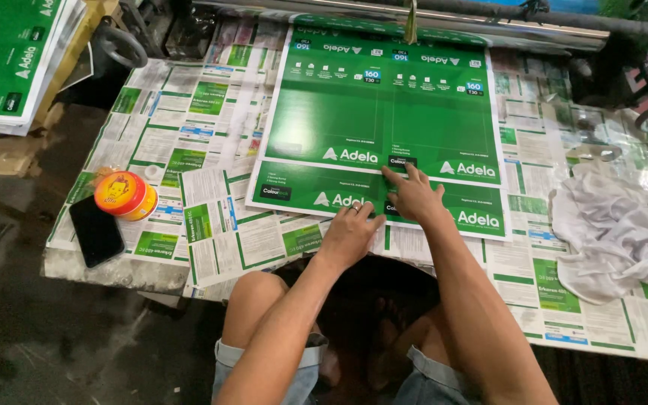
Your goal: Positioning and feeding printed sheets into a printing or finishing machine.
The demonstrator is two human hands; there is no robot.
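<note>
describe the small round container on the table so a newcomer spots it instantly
Start at the paper-covered table and go to its left near edge. Beside the black phone lies a small round tub: orange-red lid, yellow side, the only round, warm-coloured thing among green-and-white sheets.

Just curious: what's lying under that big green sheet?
Under the green sheet lie overlapping printed paper sheets, covering the table. Both hands, left and right, press on its near edge. What lies beneath its middle is hidden.

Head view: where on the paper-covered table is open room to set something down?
Open: between the orange tub and green sheet; between that sheet and the white rag. Crowded: the sheet's near edge, under left hand and right hand.
</note>
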